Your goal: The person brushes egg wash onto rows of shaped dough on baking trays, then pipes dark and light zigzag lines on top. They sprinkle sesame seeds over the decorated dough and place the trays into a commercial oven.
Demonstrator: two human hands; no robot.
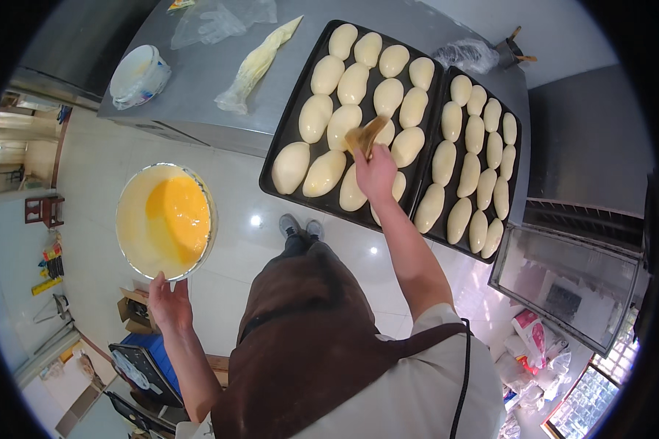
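My right hand [377, 170] is closed around a pastry brush [366, 136], its bristles over the dough buns in the middle of the near baking tray [269, 175]. Rows of pale oval buns [315, 118] fill this black tray, some of them shiny. On the left, my left hand [170, 301] grips the lower rim of a white bucket [131, 228], held away from the counter. Yellow-orange egg wash [187, 216] lies inside it, tilted to one side.
A second black tray [415, 219] of buns adjoins on the right. The steel counter [198, 80] also bears a filled piping bag [256, 69], a white tub [140, 77], plastic film [467, 55] and a small dark pot [510, 53]. A glass oven door [564, 282] hangs open at right.
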